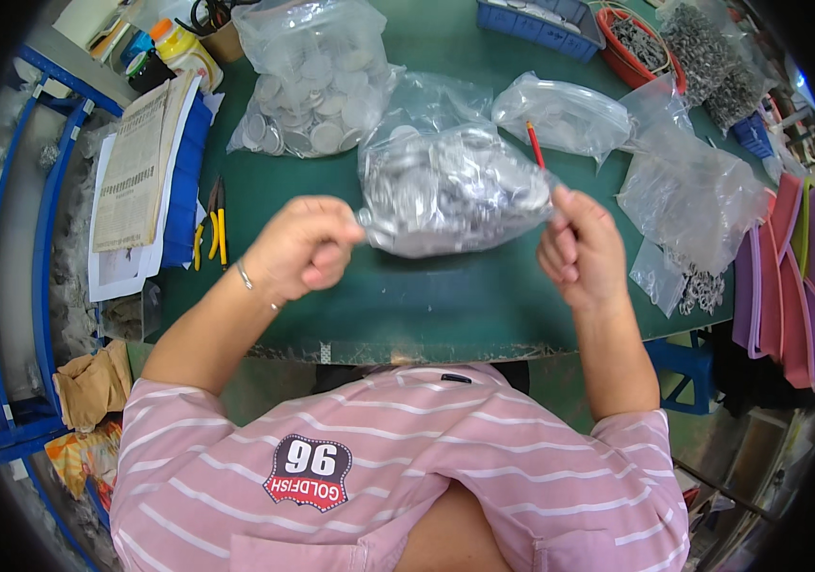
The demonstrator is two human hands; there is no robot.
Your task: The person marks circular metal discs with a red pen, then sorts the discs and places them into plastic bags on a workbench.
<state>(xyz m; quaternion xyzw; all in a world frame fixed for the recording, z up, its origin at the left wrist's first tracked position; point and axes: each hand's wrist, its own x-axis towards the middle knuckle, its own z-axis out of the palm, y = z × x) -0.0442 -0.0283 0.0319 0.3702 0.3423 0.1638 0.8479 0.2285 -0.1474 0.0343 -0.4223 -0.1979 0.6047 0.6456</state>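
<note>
A clear plastic bag [450, 191] full of round silvery discs hangs between my hands, slightly blurred, over the green table [407, 305]. My left hand [305, 245] is closed, pinching the bag's left corner. At the opposite corner my right hand [579, 243] grips the plastic between thumb and fingers. Behind the bag, to the left, stands a larger clear bag [317, 95] of similar discs. A red pencil-like stick [534, 145] lies just beyond my right hand, against another clear plastic bag [565, 114].
Yellow-handled pliers [212, 224] lie left, beside a blue tray with papers [141, 172]. A blue bin [541, 27] and a red basin [641, 43] of small dark parts stand at the back. Crumpled plastic bags [684, 191] and metal rings [701, 289] lie right.
</note>
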